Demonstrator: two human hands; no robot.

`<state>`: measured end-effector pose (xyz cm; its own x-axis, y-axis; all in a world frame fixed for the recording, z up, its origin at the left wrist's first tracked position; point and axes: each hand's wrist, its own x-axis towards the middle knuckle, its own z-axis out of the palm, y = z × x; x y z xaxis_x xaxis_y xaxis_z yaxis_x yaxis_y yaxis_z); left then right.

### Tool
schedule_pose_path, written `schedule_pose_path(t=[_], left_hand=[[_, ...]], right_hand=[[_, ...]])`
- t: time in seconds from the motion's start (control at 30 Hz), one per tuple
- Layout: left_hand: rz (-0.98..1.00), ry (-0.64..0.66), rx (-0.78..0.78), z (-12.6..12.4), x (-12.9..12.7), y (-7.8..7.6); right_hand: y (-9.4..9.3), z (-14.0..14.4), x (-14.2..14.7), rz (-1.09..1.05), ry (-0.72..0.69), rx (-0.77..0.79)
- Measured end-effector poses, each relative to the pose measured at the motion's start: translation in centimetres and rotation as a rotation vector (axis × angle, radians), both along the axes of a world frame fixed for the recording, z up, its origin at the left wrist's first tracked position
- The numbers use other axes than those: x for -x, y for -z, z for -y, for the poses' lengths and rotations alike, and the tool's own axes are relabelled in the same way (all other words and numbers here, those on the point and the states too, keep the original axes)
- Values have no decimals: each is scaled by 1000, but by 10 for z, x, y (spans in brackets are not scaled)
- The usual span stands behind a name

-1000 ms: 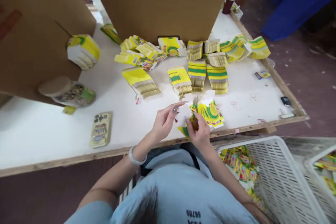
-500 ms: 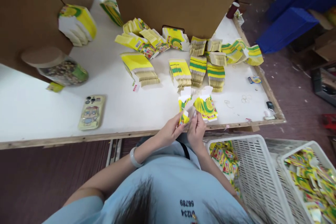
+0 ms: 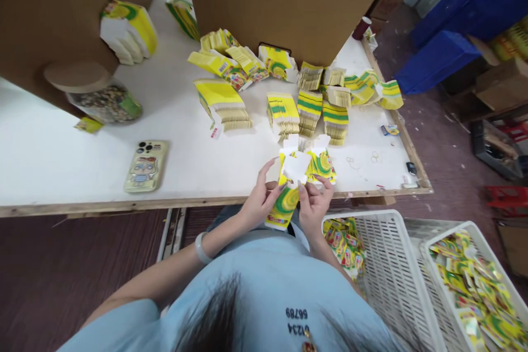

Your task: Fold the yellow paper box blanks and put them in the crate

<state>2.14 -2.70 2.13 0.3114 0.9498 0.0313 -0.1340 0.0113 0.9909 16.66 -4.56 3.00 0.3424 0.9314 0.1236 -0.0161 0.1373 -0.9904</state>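
Between my hands, over the table's front edge, is a small yellow and green paper carton (image 3: 284,206) with white flaps at its top. My left hand (image 3: 259,201) pinches its left side, with the thumb on the front and the index finger stretched out. On the right side my right hand (image 3: 315,206) grips the carton near the flaps, thumb in front. Just beyond lie a few flattened cartons (image 3: 322,165) with white flaps. Further back are bundled stacks of flat cartons, such as a green-striped stack (image 3: 310,104) and a yellow stack (image 3: 223,96).
A phone (image 3: 146,166) and a lidded jar (image 3: 105,100) stand on the left of the white table (image 3: 198,159). A large cardboard box (image 3: 280,0) rises at the back. White baskets (image 3: 390,264) of yellow packets stand below on my right.
The carton has turned its printed front upward and now shows at greater length. My hands have moved slightly apart along its sides, and the view has shifted a little.
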Motion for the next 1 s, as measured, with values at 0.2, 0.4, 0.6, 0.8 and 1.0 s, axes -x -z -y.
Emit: schedule_pose_path(t=[0.2,0.4,0.6,0.8,1.0], left_hand=[[-120,166,-28,18,18,-12],[-140,81,-96,14,10,-8],[-144,150,-122,22,14,-6],[-237,112,-110,21,13,-9],[-315,145,-180,14,14,-9]], right_hand=[[1,23,-18,147,-198,72],[11,25,-26,195,-185,47],[5,34,-52,372,-415,-63],[-8,41,-45,81,-541,307],[-12,31,-44,-93,-581,348]])
